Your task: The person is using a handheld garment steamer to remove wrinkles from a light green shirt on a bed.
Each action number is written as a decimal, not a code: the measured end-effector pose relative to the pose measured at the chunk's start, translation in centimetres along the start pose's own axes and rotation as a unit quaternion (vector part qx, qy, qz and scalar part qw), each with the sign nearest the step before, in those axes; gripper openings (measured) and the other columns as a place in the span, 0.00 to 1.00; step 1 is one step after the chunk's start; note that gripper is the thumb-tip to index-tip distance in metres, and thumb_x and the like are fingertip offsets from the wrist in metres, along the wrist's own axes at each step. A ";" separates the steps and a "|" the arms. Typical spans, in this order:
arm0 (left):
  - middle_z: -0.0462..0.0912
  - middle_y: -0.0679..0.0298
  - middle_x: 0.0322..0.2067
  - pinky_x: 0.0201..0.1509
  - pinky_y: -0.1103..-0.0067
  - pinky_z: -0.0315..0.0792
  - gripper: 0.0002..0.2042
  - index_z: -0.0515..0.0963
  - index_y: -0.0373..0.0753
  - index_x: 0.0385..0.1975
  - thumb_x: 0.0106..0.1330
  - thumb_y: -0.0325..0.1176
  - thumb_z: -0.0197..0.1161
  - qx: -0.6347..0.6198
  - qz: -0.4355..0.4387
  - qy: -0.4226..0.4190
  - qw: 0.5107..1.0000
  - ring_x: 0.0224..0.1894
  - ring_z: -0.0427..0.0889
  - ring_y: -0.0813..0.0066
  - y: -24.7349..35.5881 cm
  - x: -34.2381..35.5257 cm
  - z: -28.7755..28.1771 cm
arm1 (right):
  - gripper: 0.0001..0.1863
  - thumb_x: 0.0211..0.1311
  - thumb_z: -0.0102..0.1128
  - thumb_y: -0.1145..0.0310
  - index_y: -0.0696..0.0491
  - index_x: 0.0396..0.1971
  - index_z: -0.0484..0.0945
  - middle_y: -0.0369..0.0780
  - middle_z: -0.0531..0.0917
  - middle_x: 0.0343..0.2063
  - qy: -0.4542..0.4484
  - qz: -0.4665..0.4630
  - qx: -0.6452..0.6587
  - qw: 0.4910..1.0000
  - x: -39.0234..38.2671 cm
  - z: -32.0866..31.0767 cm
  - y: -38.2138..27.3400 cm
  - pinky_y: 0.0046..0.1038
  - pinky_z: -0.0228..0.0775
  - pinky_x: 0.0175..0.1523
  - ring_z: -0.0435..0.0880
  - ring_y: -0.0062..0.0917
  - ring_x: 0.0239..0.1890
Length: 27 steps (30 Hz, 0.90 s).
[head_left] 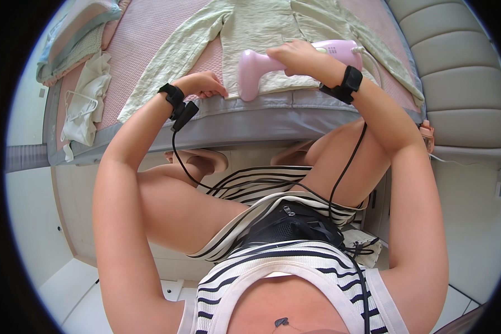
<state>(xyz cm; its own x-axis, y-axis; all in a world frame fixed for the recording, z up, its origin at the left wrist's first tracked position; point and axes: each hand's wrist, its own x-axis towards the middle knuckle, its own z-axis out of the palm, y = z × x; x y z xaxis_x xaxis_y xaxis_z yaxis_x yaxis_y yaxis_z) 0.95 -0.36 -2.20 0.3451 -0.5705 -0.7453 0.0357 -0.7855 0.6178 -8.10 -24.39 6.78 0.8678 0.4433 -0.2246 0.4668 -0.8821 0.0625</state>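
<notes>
A pale green long-sleeved shirt [256, 28] lies spread on the bed, its hem near the bed's front edge. My right hand [301, 58] is wrapped around the handle of a pink handheld garment steamer [250, 72]. The steamer's wide head points left and rests on or just above the shirt near its hem. To the left of that head, my left hand [203, 84] has curled fingers at the shirt's lower edge, seemingly pinching the fabric. Its fingertips are partly hidden.
A pink quilted bedspread [156, 33] covers the bed. White garments with a hanger [83, 106] lie at the left edge, below folded bedding [75, 44]. A grey padded headboard [456, 67] stands at right. Black cables [348, 167] run from my wrist straps across my lap.
</notes>
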 end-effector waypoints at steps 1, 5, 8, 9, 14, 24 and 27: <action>0.61 0.72 0.09 0.13 0.84 0.51 0.11 0.72 0.37 0.13 0.47 0.35 0.65 0.001 -0.004 0.006 1.000 0.10 0.58 0.83 0.0 0.1 0.0 | 0.16 0.38 0.62 0.73 0.50 0.32 0.70 0.39 0.79 0.24 -0.001 0.001 0.000 1.000 0.0 0.0 0.1 0.33 0.70 0.29 0.79 0.33 0.29; 0.61 0.71 0.09 0.13 0.84 0.51 0.11 0.72 0.37 0.13 0.46 0.34 0.65 -0.021 -0.020 -0.009 1.000 0.10 0.58 0.83 -0.1 0.6 -0.3 | 0.18 0.38 0.63 0.74 0.50 0.33 0.70 0.39 0.79 0.25 -0.009 0.007 0.000 1.000 -0.1 -0.1 0.5 0.33 0.70 0.31 0.79 0.33 0.30; 0.62 0.71 0.09 0.13 0.84 0.51 0.10 0.72 0.37 0.13 0.46 0.34 0.65 -0.021 -0.039 -0.021 0.999 0.10 0.58 0.83 -0.2 1.1 -0.6 | 0.19 0.36 0.64 0.75 0.50 0.33 0.70 0.39 0.79 0.26 -0.018 0.018 -0.009 1.000 -0.5 -0.3 0.7 0.33 0.71 0.33 0.79 0.33 0.32; 0.62 0.71 0.08 0.12 0.84 0.52 0.10 0.72 0.37 0.13 0.46 0.34 0.65 -0.014 -0.048 -0.030 0.998 0.10 0.58 0.83 -0.1 1.2 -0.7 | 0.19 0.36 0.65 0.75 0.50 0.33 0.70 0.39 0.79 0.27 -0.021 0.024 -0.015 0.999 -0.6 -0.4 0.7 0.33 0.71 0.33 0.79 0.33 0.32; 0.61 0.73 0.09 0.12 0.84 0.51 0.09 0.73 0.38 0.14 0.47 0.33 0.66 0.009 -0.071 -0.037 0.997 0.10 0.59 0.84 0.8 0.9 -0.5 | 0.20 0.35 0.65 0.74 0.50 0.34 0.71 0.39 0.79 0.28 -0.014 0.020 -0.016 1.000 -1.1 -0.3 1.0 0.34 0.71 0.34 0.79 0.33 0.33; 0.59 0.73 0.08 0.12 0.84 0.49 0.11 0.74 0.37 0.16 0.49 0.37 0.66 0.000 -0.048 -0.017 0.999 0.10 0.57 0.85 0.4 0.4 -0.2 | 0.18 0.37 0.63 0.74 0.49 0.34 0.70 0.39 0.79 0.25 0.012 0.012 -0.010 1.000 -0.9 0.8 1.2 0.34 0.70 0.31 0.80 0.34 0.30; 0.59 0.74 0.08 0.13 0.84 0.49 0.11 0.73 0.38 0.16 0.50 0.37 0.65 0.017 -0.057 -0.010 0.998 0.10 0.56 0.85 0.7 0.5 -0.1 | 0.18 0.38 0.62 0.75 0.49 0.34 0.70 0.38 0.79 0.25 0.021 0.006 -0.008 1.000 -1.1 0.9 1.4 0.34 0.70 0.30 0.80 0.34 0.29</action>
<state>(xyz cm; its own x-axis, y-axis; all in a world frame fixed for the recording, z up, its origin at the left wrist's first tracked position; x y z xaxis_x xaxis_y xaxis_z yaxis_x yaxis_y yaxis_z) 1.23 -1.18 -2.08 0.3224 -0.4808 -0.8154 0.0411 -0.8535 0.5195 -8.58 -26.29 6.21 0.8798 0.4388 -0.1829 0.4582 -0.8852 0.0800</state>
